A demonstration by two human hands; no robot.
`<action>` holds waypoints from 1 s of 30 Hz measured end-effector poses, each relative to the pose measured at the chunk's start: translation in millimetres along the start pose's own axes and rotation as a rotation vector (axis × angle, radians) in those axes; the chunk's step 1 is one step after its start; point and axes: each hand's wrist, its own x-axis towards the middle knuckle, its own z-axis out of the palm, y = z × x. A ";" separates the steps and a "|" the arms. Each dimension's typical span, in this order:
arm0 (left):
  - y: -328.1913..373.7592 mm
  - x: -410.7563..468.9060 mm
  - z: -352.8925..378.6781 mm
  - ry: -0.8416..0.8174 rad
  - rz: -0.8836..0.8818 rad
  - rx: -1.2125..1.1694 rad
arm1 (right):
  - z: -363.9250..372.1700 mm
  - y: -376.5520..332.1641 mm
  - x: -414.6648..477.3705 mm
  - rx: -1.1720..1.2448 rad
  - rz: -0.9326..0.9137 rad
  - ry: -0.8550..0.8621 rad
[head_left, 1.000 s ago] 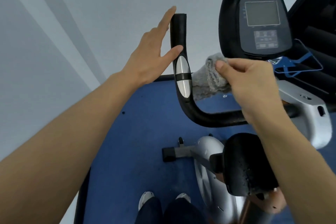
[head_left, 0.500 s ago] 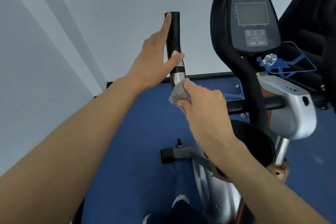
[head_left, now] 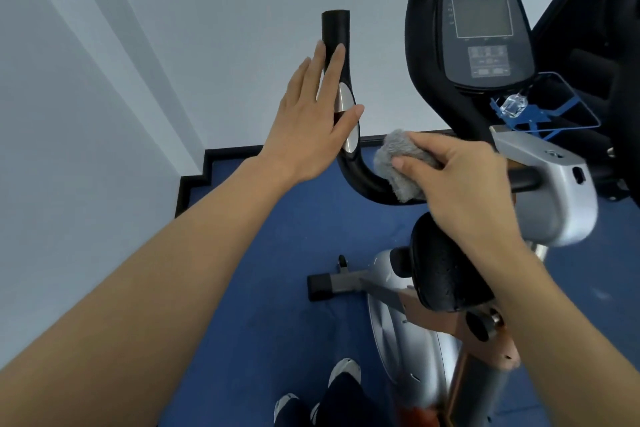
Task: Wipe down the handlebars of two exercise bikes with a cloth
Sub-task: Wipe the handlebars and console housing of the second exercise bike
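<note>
While the right hand (head_left: 460, 180) presses the bunched grey cloth (head_left: 398, 166) against the lower bend of the handlebar (head_left: 360, 173), the step in hand is judged to be the wiping of this first bike's left grip. The fingers of the right hand are curled around the cloth, with the thumb clamped over its near face. The cloth sits just right of the bend, touching the black tube where it turns toward the silver stem housing (head_left: 550, 191). The left hand (head_left: 311, 121) lies flat against the upright section of the handlebar, fingers extended and held loosely together, thumb crossing the silver pulse sensor (head_left: 348, 100); it steadies the bar and does not grip it. The black foam top of the handlebar stands clear above the left fingertips. The next move calls for the cloth to travel along the tube, either up the upright section, which requires the left hand to shift aside, or inward along the horizontal run toward the stem housing. Pressure should be kept even across the sensor plates. Right of the handlebar, beyond the console (head_left: 483, 31), a blue wire bottle cage (head_left: 554, 114) holds what appears to be a clear bottle (head_left: 512, 104); its fill level cannot be determined. The second bike cannot be identified with certainty.
</note>
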 end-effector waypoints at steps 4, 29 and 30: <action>-2.2 -0.6 7.5 -0.007 -0.023 0.099 | 25.6 -16.1 -1.9 -0.171 -0.099 -0.164; 32.4 -6.5 21.2 -0.007 -0.043 0.168 | -23.5 13.7 -19.1 -0.326 -0.052 0.083; 34.0 -7.3 24.0 -0.004 -0.055 0.168 | -24.9 13.6 -15.6 -0.314 -0.037 0.017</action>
